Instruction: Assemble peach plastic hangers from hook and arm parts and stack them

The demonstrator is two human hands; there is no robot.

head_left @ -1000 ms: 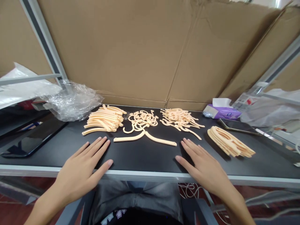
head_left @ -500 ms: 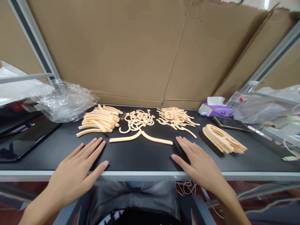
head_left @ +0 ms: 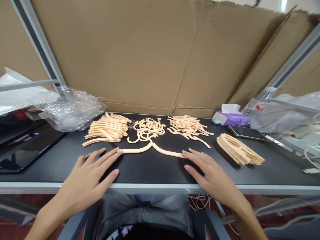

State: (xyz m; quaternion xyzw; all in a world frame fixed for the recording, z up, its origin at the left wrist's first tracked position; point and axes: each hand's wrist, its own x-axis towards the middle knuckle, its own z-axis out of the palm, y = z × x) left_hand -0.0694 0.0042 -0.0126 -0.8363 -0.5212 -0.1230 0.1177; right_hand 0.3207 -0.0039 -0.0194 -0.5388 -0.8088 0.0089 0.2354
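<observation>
A cream plastic folding clothes hanger (head_left: 165, 152) lies on the black table with its two arms spread left and right and its joint at the middle. My left hand (head_left: 93, 178) rests palm down, fingers stretched, its fingertips touching the outer end of the left arm. The fingertips of my right hand (head_left: 208, 171) lie on the outer end of the right arm; that hand is also flat, with thumb apart. Behind the hanger lie a pile of hanger arms (head_left: 108, 127), a pile of hooks (head_left: 149, 126) and a pile of thinner curved pieces (head_left: 188, 126).
A stack of folded hangers (head_left: 238, 150) lies to the right, near a phone (head_left: 247, 132) and a purple tissue pack (head_left: 235, 117). Clear plastic wrap (head_left: 72, 110) and a dark tablet-like device (head_left: 30, 150) are at left. Cardboard (head_left: 120, 53) walls the back.
Both hands have moved inward: fingertips that lay beside the hanger now touch the ends of its two arms. The piles have not moved.
</observation>
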